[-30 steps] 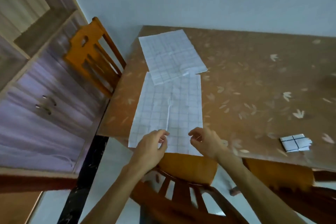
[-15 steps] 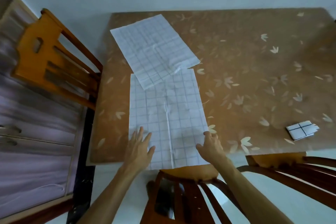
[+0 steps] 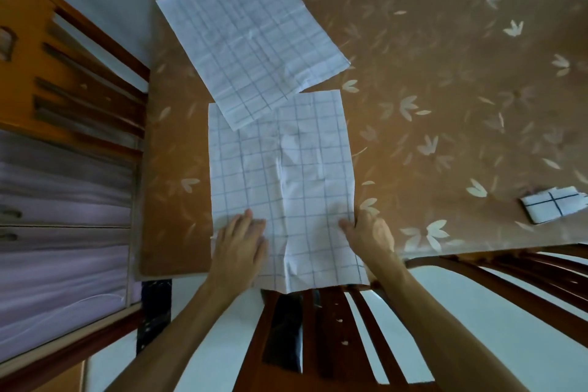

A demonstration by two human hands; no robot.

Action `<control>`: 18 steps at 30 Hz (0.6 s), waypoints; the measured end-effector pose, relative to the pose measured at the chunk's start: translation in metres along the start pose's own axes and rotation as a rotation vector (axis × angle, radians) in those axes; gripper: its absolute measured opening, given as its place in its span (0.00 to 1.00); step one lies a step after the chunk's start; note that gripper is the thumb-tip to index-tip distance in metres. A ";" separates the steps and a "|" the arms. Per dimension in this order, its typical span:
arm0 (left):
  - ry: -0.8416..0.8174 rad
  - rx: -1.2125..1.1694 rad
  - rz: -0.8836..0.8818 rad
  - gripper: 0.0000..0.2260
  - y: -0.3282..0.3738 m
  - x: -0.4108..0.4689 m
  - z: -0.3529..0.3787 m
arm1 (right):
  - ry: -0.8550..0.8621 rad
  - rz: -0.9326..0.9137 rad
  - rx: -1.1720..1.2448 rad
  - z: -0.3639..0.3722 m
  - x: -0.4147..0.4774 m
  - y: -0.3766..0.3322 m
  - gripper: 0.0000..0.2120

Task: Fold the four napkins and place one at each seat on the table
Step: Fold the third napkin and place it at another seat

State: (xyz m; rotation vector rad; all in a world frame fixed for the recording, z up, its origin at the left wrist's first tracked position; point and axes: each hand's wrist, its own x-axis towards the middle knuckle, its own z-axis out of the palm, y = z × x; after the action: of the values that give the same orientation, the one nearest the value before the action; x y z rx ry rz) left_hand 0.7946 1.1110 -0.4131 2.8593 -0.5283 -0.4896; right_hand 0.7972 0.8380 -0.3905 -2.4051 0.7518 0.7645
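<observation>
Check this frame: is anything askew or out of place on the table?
The far napkin lies rotated, its near corner overlapping the near napkin, which is creased down the middle and overhangs the table edge.

Left hand (image 3: 238,245) lies flat on the near napkin (image 3: 283,169), fingers straight, pressing its lower left part onto the table (image 3: 445,89). Right hand (image 3: 369,234) sits at the napkin's right edge, thumb on top, other fingers hidden. The checked sheet is creased down the middle and overhangs the near table edge above a chair (image 3: 334,328). A second napkin (image 3: 251,38) lies tilted, its corner overlapping the first, and a folded napkin (image 3: 552,205) rests far right
</observation>
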 end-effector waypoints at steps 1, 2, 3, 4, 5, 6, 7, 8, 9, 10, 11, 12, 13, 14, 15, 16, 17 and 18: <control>0.035 -0.013 0.001 0.19 0.004 0.000 -0.001 | -0.031 0.007 -0.008 -0.001 -0.001 0.006 0.18; 0.066 -0.011 -0.008 0.19 0.008 0.000 -0.005 | -0.060 0.013 -0.028 -0.002 -0.003 0.012 0.15; 0.086 -0.003 -0.031 0.20 0.013 0.000 -0.008 | -0.089 0.023 -0.055 -0.004 -0.005 0.018 0.14; 0.105 -0.003 -0.068 0.19 0.016 0.002 -0.013 | -0.113 0.032 -0.098 -0.005 -0.007 0.023 0.15; 0.124 -0.019 -0.107 0.17 0.018 0.007 -0.017 | -0.126 0.043 -0.140 -0.006 -0.008 0.027 0.17; 0.139 -0.044 -0.141 0.14 0.019 0.012 -0.021 | -0.121 0.043 -0.159 -0.007 -0.007 0.029 0.19; 0.154 -0.068 -0.172 0.12 0.017 0.020 -0.024 | -0.100 0.028 -0.155 -0.008 -0.005 0.028 0.23; 0.166 -0.092 -0.206 0.09 0.016 0.028 -0.027 | -0.066 0.011 -0.139 -0.009 -0.002 0.024 0.27; 0.183 -0.110 -0.252 0.08 0.015 0.038 -0.030 | -0.025 -0.006 -0.136 -0.012 0.004 0.017 0.30; 0.200 -0.116 -0.323 0.10 0.013 0.050 -0.034 | 0.014 -0.022 -0.134 -0.017 0.009 0.008 0.32; 0.198 -0.122 -0.409 0.16 0.011 0.063 -0.037 | 0.046 -0.049 -0.128 -0.021 0.016 -0.003 0.32; 0.179 -0.141 -0.507 0.22 0.008 0.076 -0.042 | 0.076 -0.083 -0.107 -0.027 0.024 -0.016 0.31; 0.156 -0.167 -0.605 0.26 0.004 0.089 -0.046 | 0.103 -0.114 -0.075 -0.031 0.031 -0.028 0.29; 0.133 -0.204 -0.694 0.30 -0.003 0.101 -0.049 | 0.123 -0.137 -0.042 -0.036 0.039 -0.041 0.28; 0.112 -0.242 -0.774 0.32 -0.010 0.112 -0.052 | 0.140 -0.153 -0.013 -0.039 0.048 -0.052 0.27; 0.100 -0.270 -0.839 0.34 -0.018 0.121 -0.053 | 0.147 -0.155 0.003 -0.041 0.056 -0.063 0.28; 0.105 -0.278 -0.889 0.34 -0.024 0.128 -0.055 | 0.147 -0.147 0.015 -0.043 0.063 -0.072 0.29; 0.125 -0.283 -0.924 0.34 -0.029 0.133 -0.057 | 0.149 -0.141 0.031 -0.043 0.070 -0.079 0.29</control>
State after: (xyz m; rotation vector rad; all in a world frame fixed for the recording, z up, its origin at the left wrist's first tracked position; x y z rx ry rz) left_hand 0.9409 1.0953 -0.4053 2.6636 0.8574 -0.4452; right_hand 0.9111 0.8447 -0.3816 -2.4764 0.6374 0.5179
